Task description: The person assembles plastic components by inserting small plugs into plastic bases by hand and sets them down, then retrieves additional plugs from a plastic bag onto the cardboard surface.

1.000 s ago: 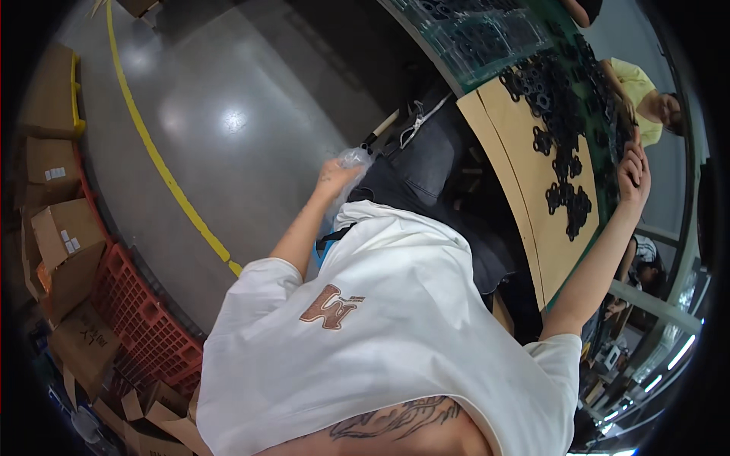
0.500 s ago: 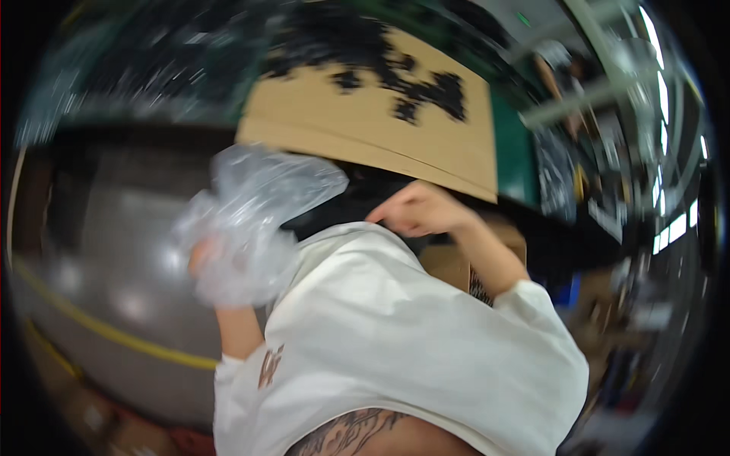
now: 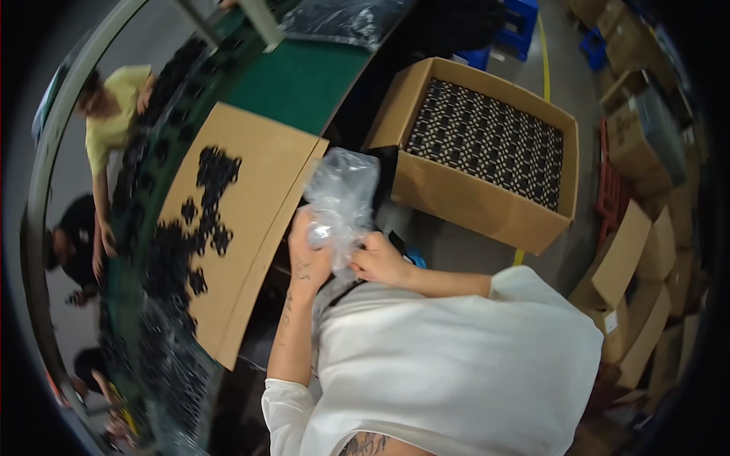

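Note:
A clear, crumpled plastic bag [image 3: 346, 178] hangs in front of my body, between both hands. My left hand [image 3: 310, 247] is closed around its left side. From the right, my right hand [image 3: 380, 261] pinches the gathered lower part of the bag, fingers curled. Just beyond and to the left lies a flat cardboard sheet [image 3: 266, 159] on the green bench, with a pile of small black lobed parts [image 3: 171, 258] on it. Ahead to the right is an open carton [image 3: 464, 222] packed with rows of dark patterned pieces [image 3: 490, 144].
The green work surface [image 3: 300, 83] carries more black parts and clear plastic sheeting [image 3: 342, 23]. Across it, a person in a yellow top [image 3: 122, 106] and another in dark clothing [image 3: 76, 235] reach in. Opened cartons [image 3: 623, 296] stand at right; blue stools [image 3: 518, 26] stand at the back.
My view has swung right, bringing the packed carton into sight. The bag, earlier out to the left in my left hand alone, is now before me with my right hand on it too.

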A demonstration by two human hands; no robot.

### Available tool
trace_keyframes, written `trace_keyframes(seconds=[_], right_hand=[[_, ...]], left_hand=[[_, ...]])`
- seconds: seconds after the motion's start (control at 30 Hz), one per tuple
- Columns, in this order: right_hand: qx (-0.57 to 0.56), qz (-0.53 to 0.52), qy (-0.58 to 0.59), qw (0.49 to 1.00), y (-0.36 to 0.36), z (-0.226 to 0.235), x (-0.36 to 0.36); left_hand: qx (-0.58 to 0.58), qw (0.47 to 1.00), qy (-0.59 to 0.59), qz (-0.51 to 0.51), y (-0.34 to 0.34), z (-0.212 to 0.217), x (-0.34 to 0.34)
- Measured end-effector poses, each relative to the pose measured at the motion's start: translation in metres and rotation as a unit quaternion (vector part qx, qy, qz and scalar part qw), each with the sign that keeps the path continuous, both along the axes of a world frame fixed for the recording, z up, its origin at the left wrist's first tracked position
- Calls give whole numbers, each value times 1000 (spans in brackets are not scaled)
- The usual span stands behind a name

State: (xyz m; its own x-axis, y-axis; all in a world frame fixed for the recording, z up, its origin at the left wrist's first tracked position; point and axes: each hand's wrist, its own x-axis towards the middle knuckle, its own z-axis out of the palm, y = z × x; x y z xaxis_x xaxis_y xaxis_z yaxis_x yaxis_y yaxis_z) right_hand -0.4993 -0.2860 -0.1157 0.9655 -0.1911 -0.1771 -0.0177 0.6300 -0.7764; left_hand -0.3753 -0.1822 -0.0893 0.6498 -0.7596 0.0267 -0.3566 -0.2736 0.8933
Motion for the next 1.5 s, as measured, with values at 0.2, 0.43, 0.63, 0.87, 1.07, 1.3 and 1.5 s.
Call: trace_keyframes(seconds=[0.2, 0.43, 0.63, 0.87, 1.07, 1.3, 1.5], right_hand=[[21, -320, 99, 942, -104, -67, -11], [28, -414, 146, 898, -234, -130, 120], [7, -355, 161, 921, -366, -262, 221], [-3, -268, 65, 961, -350, -266, 472], [22, -252, -7, 968, -326, -296, 540], [90, -289, -73, 950, -268, -329, 545], [127, -344, -133, 921, -238, -329, 526]], left_hand=[[-11, 974, 169, -151, -96, 50, 18], [10, 921, -377, -97, -138, 38, 154], [100, 899, -405, -135, -146, -14, 184], [111, 943, -298, -101, -135, -3, 194], [124, 952, -244, -136, -142, -10, 199], [148, 942, -249, -168, -150, 4, 211], [141, 940, -267, -156, -151, 1, 211]])
